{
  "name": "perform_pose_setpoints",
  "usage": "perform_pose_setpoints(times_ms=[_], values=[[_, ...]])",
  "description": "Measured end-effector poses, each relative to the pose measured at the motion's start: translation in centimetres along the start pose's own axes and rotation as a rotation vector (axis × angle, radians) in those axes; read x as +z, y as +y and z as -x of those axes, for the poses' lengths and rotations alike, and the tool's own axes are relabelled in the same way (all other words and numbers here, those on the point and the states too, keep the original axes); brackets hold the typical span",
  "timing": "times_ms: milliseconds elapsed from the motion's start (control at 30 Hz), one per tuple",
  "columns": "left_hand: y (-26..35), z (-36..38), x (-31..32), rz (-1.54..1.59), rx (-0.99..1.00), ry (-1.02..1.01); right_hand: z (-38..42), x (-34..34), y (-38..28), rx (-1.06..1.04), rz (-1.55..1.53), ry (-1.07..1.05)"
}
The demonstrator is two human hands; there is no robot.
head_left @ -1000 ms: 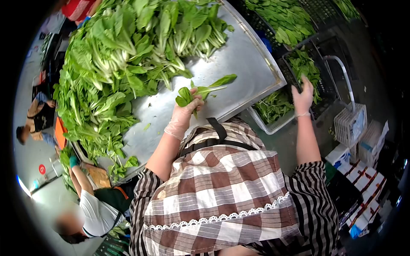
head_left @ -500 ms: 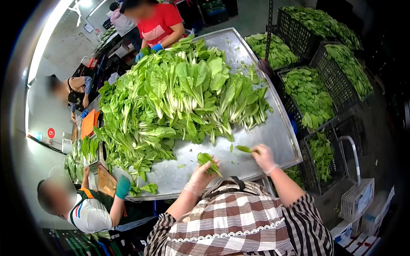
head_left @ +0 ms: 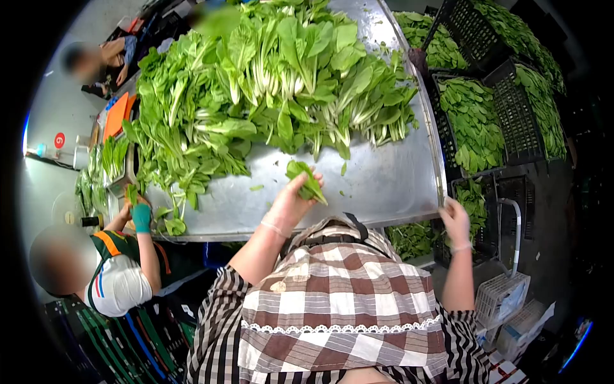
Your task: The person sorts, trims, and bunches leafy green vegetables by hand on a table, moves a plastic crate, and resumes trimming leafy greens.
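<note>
My left hand (head_left: 296, 197), in a thin clear glove, is closed round a small bok choy (head_left: 305, 180) above the metal table (head_left: 377, 182). Its green leaves point up and away from me. At the table's right front corner, my right hand (head_left: 455, 221) hangs just past the edge, above the greens in a crate. Its fingers are blurred, and I cannot make out anything in them. A big heap of bok choy (head_left: 268, 83), with broad leaves and pale stems, lies across the far side of the table.
Black crates (head_left: 511, 118) packed with greens stand to the right. At the left, a co-worker's teal-gloved hand (head_left: 141, 216) is beside the table, near an orange board (head_left: 116, 115). A white basket (head_left: 502, 301) sits on the floor at lower right. Leaf scraps dot the metal.
My right hand has moved right, from over the table to past its corner; the leaf it held no longer shows. The left hand still holds the bok choy. The view has tilted down.
</note>
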State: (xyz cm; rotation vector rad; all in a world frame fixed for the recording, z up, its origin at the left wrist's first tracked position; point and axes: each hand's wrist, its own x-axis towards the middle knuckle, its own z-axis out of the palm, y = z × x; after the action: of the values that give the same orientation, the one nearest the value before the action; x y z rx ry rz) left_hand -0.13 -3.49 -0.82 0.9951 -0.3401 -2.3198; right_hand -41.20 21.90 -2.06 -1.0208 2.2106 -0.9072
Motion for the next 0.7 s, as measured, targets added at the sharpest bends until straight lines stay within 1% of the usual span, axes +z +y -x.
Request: perform_pose_setpoints(times_ms=[33, 67, 100, 133, 167, 200, 233, 300, 333, 433, 500, 600, 700], values=[[0.1, -0.3, 0.3, 0.023, -0.011, 0.008, -0.7, 3.1, -3.4, -0.019, -0.202, -0.048], [0.2, -0.3, 0.8, 0.040, -0.010, 0.005, -1.2, 5.5, -8.0, -0.067, -0.173, -0.164], [0.2, 0.0, 1.3, 0.057, -0.008, 0.002, -1.3, 8.2, -12.3, -0.025, -0.329, -0.325], [0.4, 0.3, 2.0, 0.064, 0.005, -0.006, -1.9, 11.4, -13.3, -0.099, -0.314, -0.468], [0.7, 0.6, 2.7, 0.066, 0.023, -0.019, -2.1, 14.3, -14.9, -0.076, -0.368, -0.562], [0.8, 0.9, 2.8, 0.068, 0.043, -0.030, -2.1, 16.6, -16.6, -0.109, -0.361, -0.607], [0.8, 1.2, 2.5, 0.067, 0.060, -0.042, -2.2, 18.3, -18.1, -0.146, -0.353, -0.649], [1.0, 1.6, 2.0, 0.064, 0.095, -0.069, -2.7, 19.9, -20.5, -0.112, -0.287, -0.817], [1.0, 1.8, 1.8, 0.076, 0.126, -0.078, -2.7, 20.4, -21.2, -0.093, -0.251, -0.899], [1.2, 3.1, 1.1, 0.141, 0.195, -0.091, -2.2, 21.7, -22.1, 0.153, -0.500, -0.981], [1.8, 3.9, 0.3, 0.213, 0.212, -0.085, -2.0, 22.2, -22.3, 0.200, -0.626, -1.045], [1.6, 3.9, -1.2, 0.295, 0.127, 0.071, -2.0, 22.5, -22.4, 0.260, -0.784, -1.168], [1.5, 4.2, -0.8, -0.005, 0.169, -0.098, -2.1, 23.0, -22.9, 0.337, -0.861, -1.296]])
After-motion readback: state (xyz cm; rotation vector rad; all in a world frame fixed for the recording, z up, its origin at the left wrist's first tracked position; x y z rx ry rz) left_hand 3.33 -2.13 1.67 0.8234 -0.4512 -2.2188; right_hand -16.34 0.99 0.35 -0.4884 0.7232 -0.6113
